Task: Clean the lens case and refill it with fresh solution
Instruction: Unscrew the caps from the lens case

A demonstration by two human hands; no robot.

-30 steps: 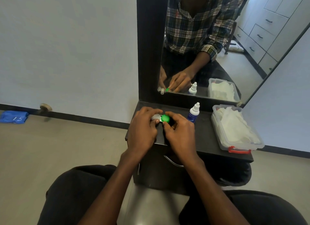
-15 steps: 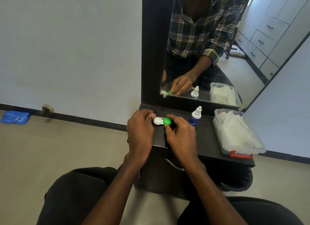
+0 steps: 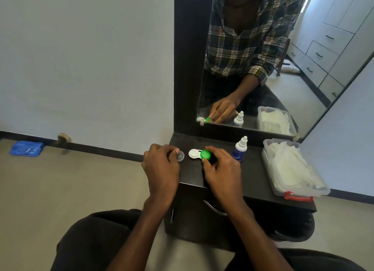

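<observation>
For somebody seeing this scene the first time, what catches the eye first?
The bright green cap of the lens case stands out on the dark shelf, gripped by the right hand. Left of it, the left hand holds the removed clear cap.

Pale wall [image 3: 85, 58] w/ dark skirting, beige floor [image 3: 60, 190] — black vanity [image 3: 253, 181], mirror [image 3: 263, 68] above.

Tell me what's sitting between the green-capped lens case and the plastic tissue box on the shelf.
The solution bottle stands upright between the lens case and the plastic box, as the head view shows.
</observation>
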